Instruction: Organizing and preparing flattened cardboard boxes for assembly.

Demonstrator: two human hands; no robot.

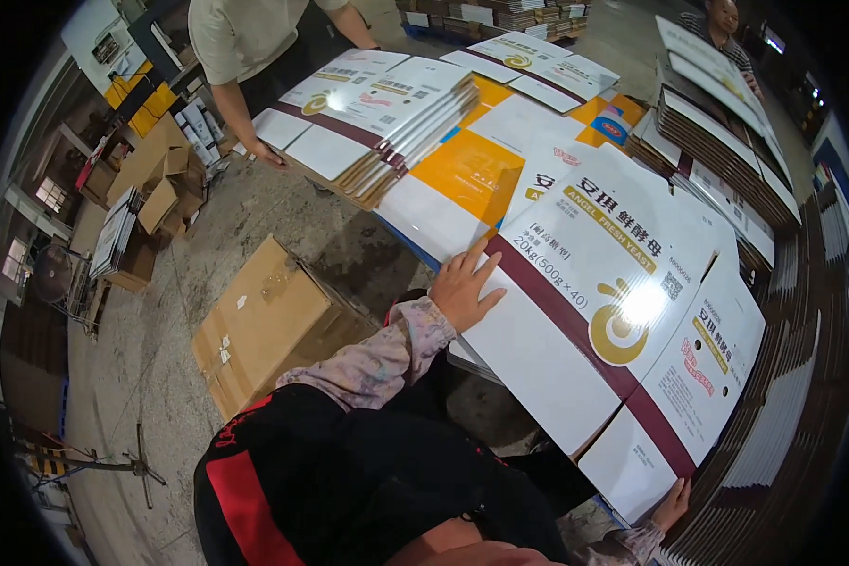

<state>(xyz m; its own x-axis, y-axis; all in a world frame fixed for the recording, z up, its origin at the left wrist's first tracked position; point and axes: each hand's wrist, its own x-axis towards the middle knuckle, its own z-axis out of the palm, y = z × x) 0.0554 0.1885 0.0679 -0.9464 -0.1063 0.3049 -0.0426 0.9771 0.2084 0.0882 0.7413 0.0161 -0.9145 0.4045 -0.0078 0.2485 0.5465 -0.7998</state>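
Observation:
A large flat, folded carton (585, 274), white with a maroon band and a gold round emblem, lies before me at the right. My left hand (464, 291) rests on its left edge, fingers spread over the white panel and the band. At the near right corner of the same carton, my right hand (672, 505) has its fingers closed at the edge; its thumb side is partly hidden. Under and beyond the carton is an orange and white printed sheet (472, 174). A fanned pile of similar flat cartons (358, 104) sits farther left on it.
A person (255, 57) stands at the far left, one hand at the carton pile. Another person (726, 42) is at the far right, behind stacked flat cartons (717, 141). A closed brown box (264, 321) stands on the floor at my left, near a metal stand (140, 462).

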